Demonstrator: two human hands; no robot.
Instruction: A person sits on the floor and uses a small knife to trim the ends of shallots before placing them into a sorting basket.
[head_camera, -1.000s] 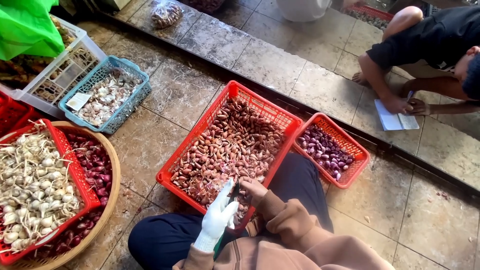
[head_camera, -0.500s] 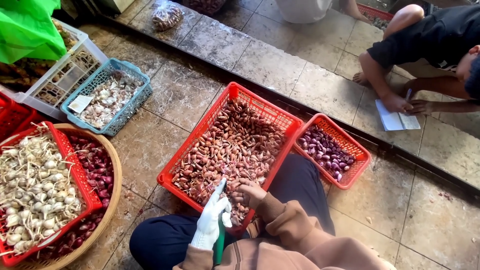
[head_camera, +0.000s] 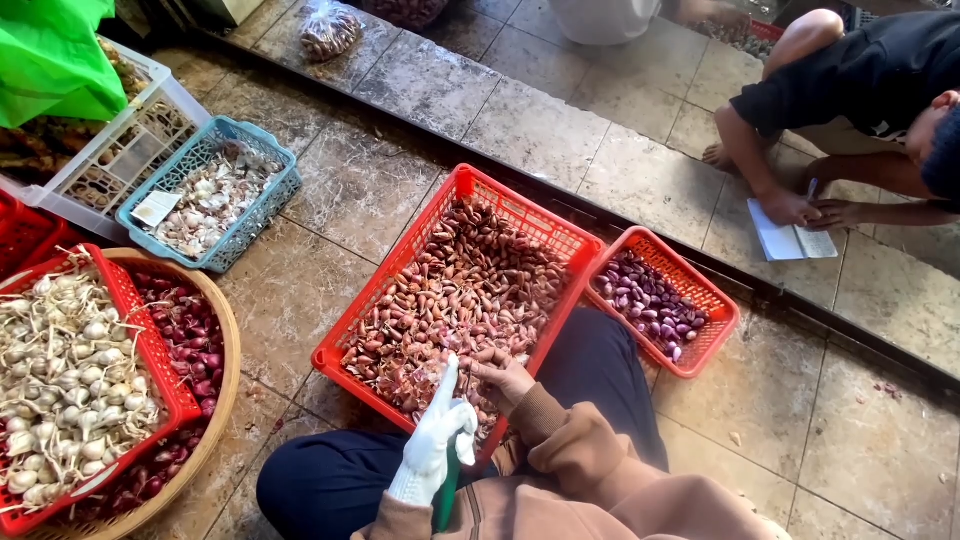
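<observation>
Gloved left hand (head_camera: 432, 440) grips a green-handled tool (head_camera: 447, 497); bare right hand (head_camera: 503, 377) apparently pinches shallots (head_camera: 455, 300).

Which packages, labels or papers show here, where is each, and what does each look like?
Paper slip: pale, rectangular, lying in the blue basket at upper left.
Clear bag: knotted plastic, holding brownish bulbs, on the floor at top centre.
Green bag: bright plastic, draped over the white crate in the top left corner.
White sheet: rectangular, on the floor at right, under another person's hands.
</observation>
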